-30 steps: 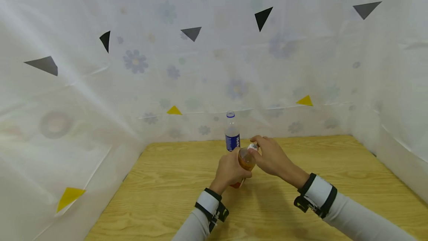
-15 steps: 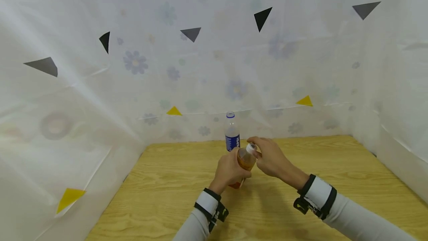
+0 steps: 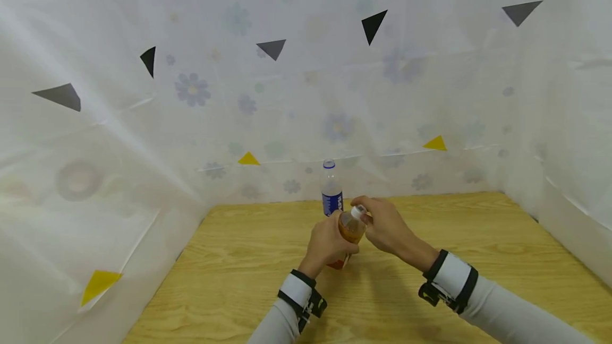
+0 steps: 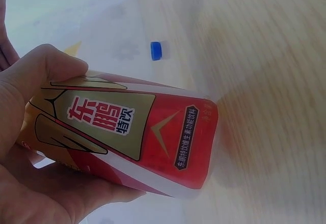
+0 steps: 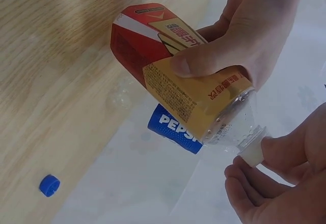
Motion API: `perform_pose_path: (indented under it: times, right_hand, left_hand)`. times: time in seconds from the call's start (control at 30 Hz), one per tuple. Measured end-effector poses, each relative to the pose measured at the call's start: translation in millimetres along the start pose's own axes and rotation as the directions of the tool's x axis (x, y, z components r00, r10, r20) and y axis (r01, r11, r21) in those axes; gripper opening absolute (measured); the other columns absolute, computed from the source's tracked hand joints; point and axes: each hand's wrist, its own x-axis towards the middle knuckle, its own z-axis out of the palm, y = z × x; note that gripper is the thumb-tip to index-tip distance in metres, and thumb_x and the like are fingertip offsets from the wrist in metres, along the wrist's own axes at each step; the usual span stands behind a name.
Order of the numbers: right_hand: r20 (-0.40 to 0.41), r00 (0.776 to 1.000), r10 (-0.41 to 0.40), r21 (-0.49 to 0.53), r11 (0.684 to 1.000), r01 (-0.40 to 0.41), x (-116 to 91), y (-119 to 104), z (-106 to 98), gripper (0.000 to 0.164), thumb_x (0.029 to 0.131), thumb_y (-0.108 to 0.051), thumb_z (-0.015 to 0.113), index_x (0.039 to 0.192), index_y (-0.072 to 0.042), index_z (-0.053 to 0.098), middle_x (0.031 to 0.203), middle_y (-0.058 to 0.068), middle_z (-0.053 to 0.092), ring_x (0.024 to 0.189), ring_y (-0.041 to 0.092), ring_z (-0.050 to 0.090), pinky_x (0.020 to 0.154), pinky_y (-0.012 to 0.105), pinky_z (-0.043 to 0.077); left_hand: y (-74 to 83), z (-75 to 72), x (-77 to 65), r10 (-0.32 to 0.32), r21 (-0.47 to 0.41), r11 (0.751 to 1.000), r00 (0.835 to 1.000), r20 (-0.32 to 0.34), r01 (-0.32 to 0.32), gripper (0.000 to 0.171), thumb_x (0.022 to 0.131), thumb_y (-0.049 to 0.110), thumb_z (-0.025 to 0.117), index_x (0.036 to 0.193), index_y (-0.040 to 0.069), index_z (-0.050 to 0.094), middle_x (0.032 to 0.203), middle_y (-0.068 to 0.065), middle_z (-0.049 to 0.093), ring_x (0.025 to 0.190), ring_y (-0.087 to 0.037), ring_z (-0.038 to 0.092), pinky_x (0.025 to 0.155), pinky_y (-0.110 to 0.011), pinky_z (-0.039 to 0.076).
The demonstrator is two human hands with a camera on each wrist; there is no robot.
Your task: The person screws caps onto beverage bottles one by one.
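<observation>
The clear plastic drink bottle with a red-and-gold printed label (image 5: 178,89) is in front of me over the table, leaning with its top to my right; I cannot tell whether its base touches the wood. My left hand (image 3: 326,243) grips it round the label, thumb on one side and fingers on the other. My right hand (image 3: 384,227) pinches the small white plastic cap (image 5: 252,154) at its mouth between thumb and fingers. Just behind, an upright clear plastic bottle with a blue Pepsi label (image 3: 332,201) stands on the pale yellow wood-grain table (image 3: 229,269). A small round blue plastic cap (image 5: 49,185) lies on the tabletop, apart from both bottles. Whitish flower-patterned sheeting (image 3: 306,100) hangs beyond.
</observation>
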Motion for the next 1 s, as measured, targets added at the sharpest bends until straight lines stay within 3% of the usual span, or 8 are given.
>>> perform_pose_path:
  times: [0.67,1.0]
  right_hand:
    - [-0.046,0.999,-0.001,-0.011,1.0,0.0,4.8,-2.7,10.3,0.033,0.082,0.013,0.061,0.111,-0.001,0.068,0.101,0.016,0.069,0.092,0.031,0.066,0.075,0.045,0.058]
    - [-0.068,0.997,0.027,-0.057,0.998,-0.031,7.4,-2.8,10.9,0.011,0.087,-0.002,0.07,0.096,-0.001,0.065,0.086,0.011,0.065,0.076,0.022,0.058,0.065,0.036,0.051]
  left_hand:
    - [-7.4,-4.1,-2.8,0.009,-0.006,1.0,1.0,-0.008,-0.009,0.066,0.069,0.021,0.091,0.125,0.011,0.059,0.109,-0.005,0.072,0.091,-0.018,0.069,0.076,-0.035,0.058]
    - [-8.5,-3.0,-0.7,0.033,0.007,0.999,0.999,-0.001,-0.033,0.064,0.067,0.021,0.091,0.122,0.011,0.059,0.106,-0.004,0.072,0.088,-0.015,0.069,0.074,-0.032,0.057]
